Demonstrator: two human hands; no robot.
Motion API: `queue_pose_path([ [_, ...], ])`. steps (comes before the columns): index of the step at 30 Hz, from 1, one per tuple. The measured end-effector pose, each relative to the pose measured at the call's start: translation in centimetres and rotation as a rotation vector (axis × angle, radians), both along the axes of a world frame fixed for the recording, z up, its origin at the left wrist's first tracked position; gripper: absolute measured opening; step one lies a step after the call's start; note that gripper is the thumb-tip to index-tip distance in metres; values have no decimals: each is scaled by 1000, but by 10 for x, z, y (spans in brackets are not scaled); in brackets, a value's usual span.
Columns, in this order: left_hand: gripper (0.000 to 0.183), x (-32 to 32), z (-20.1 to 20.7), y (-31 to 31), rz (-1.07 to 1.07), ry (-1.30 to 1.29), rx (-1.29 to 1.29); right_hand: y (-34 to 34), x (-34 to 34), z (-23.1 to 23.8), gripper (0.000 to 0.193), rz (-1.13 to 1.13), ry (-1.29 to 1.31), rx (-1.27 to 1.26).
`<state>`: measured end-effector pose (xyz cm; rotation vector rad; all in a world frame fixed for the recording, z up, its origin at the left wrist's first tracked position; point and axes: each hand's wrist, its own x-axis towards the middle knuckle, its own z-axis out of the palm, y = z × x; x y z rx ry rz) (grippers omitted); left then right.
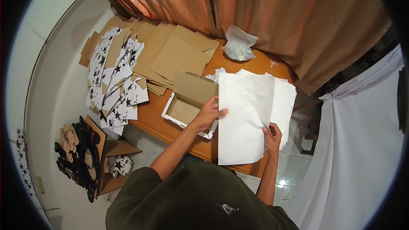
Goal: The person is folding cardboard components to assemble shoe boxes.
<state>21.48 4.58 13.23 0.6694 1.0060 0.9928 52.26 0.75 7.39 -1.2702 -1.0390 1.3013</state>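
Observation:
A large white sheet of paper [243, 110] is held up between my two hands over the table. My left hand [208, 114] grips its left edge, thumb on the front face. My right hand [272, 137] pinches the lower right edge, where the sheet creases. Behind it lies a stack of white paper [284, 106], partly covered. Just left of the sheet stands a small cardboard box [182, 110] with white outer walls and its brown lid [192, 86] raised; the box's right part is hidden by my left hand and the sheet.
Flat brown cardboard pieces [181, 51] and star-printed white cardboard [121, 74] pile up on the wooden table's [153, 118] left. A clear plastic bag [239, 44] sits at the back. Shoes [79, 151] are heaped at lower left beside an open carton [117, 148]. Curtains [277, 12] hang behind.

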Motion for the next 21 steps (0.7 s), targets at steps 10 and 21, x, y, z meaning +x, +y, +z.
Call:
queue_pose_path([
  [10,39,-139,-1,-6,238,-15,181,13,-113,46,23,232,-100,5],
  [21,32,-269,-46,-21,479,-222,32,-11,-215,4,69,180,233,-424],
])
